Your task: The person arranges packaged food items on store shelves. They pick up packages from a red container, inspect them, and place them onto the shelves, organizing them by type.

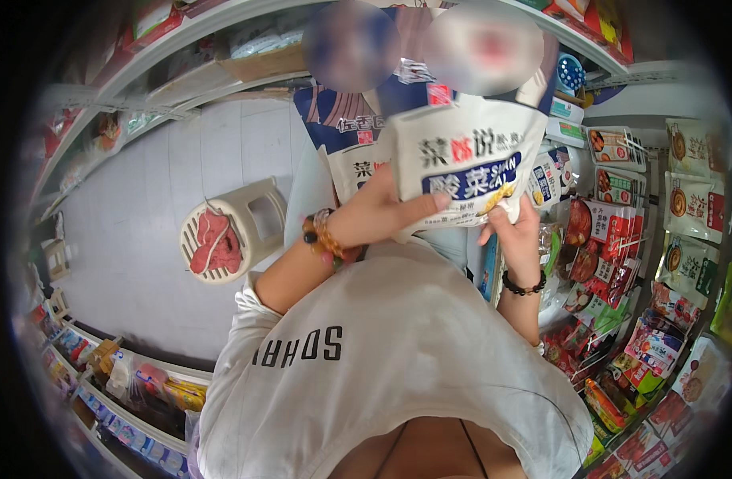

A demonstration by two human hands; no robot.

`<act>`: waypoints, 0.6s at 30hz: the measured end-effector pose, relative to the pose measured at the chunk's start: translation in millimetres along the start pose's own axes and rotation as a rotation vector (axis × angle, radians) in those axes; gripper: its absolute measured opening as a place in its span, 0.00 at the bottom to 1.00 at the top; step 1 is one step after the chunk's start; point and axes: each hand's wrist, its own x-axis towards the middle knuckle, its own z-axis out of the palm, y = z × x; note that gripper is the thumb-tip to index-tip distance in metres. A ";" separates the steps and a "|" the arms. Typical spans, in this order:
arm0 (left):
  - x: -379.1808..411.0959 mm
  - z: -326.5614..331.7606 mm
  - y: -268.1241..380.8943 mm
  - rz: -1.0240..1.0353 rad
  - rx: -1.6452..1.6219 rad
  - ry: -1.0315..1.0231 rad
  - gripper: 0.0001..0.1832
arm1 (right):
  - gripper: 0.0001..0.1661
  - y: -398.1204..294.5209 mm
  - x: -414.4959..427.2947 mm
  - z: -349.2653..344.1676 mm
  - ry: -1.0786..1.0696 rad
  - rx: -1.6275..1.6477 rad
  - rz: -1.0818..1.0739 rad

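A large white and dark-blue plastic food pouch point(461, 129) is held up in front of my torso. It bears printed writing and a picture of yellow food. My left hand point(396, 206) grips its lower left side, thumb across the front. At the bottom right corner, my right hand point(514, 230) pinches the pouch's edge between thumb and fingers. Behind it, to the left, a second pouch point(348, 135) of like design is partly covered by my left hand and the first pouch. Blurred round patches hide the tops of both.
A cream plastic stool point(261, 239) with a red cloth point(216, 242) on its seat stands on the grey floor point(126, 221) to the left. Hanging food packets point(605, 239) line the right side closely. Shelves point(186, 66) curve along the upper left, with stocked shelves point(138, 413) at lower left.
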 end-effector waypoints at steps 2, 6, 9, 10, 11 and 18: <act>-4.4 2.1 6.8 0.142 0.229 -0.051 0.24 | 0.25 8.0 2.3 -6.7 0.020 -0.140 -0.030; -0.9 5.4 27.6 0.240 0.630 -0.233 0.28 | 0.34 -9.5 14.5 -2.6 0.040 0.204 -0.372; -0.4 20.1 42.3 0.211 0.764 -0.295 0.35 | 0.30 -10.5 27.7 2.9 0.003 0.466 -0.316; -2.4 26.7 41.6 0.294 0.761 -0.238 0.35 | 0.29 -3.7 37.3 3.6 0.011 0.608 -0.364; -3.7 32.8 40.8 0.377 0.755 -0.181 0.36 | 0.27 5.7 46.1 -0.9 0.037 0.684 -0.365; 10.0 47.5 20.9 1.087 0.894 0.019 0.21 | 0.23 -27.0 68.0 41.4 -0.533 1.340 -0.263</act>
